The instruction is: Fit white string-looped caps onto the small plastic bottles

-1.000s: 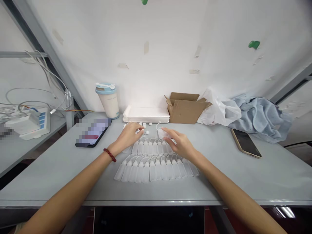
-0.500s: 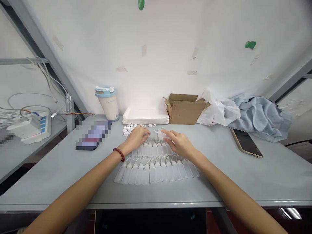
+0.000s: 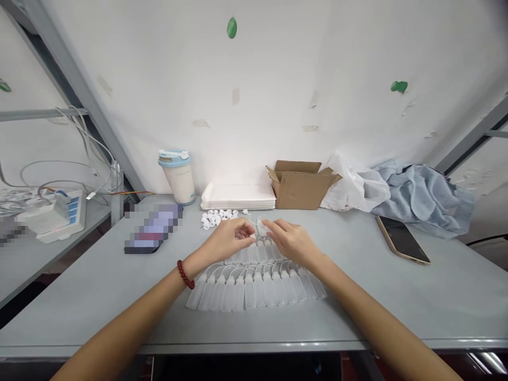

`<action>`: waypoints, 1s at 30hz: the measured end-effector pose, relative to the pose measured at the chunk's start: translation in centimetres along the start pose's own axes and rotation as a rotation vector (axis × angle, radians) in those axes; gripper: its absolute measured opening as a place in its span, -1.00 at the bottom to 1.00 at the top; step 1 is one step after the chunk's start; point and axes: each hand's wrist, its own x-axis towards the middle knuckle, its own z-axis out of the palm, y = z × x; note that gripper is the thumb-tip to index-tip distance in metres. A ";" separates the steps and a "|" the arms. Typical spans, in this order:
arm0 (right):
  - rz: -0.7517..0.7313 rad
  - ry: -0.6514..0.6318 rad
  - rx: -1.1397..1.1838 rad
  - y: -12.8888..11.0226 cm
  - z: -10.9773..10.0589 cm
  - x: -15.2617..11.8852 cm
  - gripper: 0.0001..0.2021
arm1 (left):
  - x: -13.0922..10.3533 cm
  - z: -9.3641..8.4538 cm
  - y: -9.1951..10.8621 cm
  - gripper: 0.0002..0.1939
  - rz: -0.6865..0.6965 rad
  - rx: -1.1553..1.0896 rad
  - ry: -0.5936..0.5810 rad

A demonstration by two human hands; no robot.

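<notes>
Head view: my right hand (image 3: 296, 242) holds a small bottle (image 3: 262, 228) above two laid-out rows, with loose caps (image 3: 216, 217) lying apart.
My right fingers are closed on that bottle, just behind the back row (image 3: 254, 254); my left hand (image 3: 230, 239) is curled close beside it, something whitish at its fingertips, though I can't tell whether they grip it. On the table (image 3: 119, 312), the front row (image 3: 254, 291) lies fanned out, its bottles showing white collars and thin curved tubes; my hands partly cover the back row. I'd judge the work part done: the heap of caps looks unused, and I can't tell whether the tube ends are capped.
</notes>
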 end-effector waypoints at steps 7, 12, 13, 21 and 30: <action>-0.123 0.136 -0.065 -0.4 0.1 -0.1 -0.55 | 0.0 0.6 1.0 -0.83 -0.226 -0.386 0.127; -0.165 0.172 -0.087 -0.5 0.0 0.0 -0.52 | 0.1 0.7 0.1 -0.77 -0.256 -0.487 0.096; -0.173 0.175 -0.092 -0.6 0.0 0.0 -0.52 | 0.0 0.7 0.1 -0.78 -0.256 -0.476 0.097; -0.151 0.251 -0.099 -0.9 0.3 0.0 -0.76 | 0.1 0.4 0.6 -0.79 -0.320 -0.428 0.123; -0.172 0.459 -0.058 -0.8 0.3 0.3 -0.77 | -0.3 0.5 0.7 -0.74 -0.392 -0.635 0.076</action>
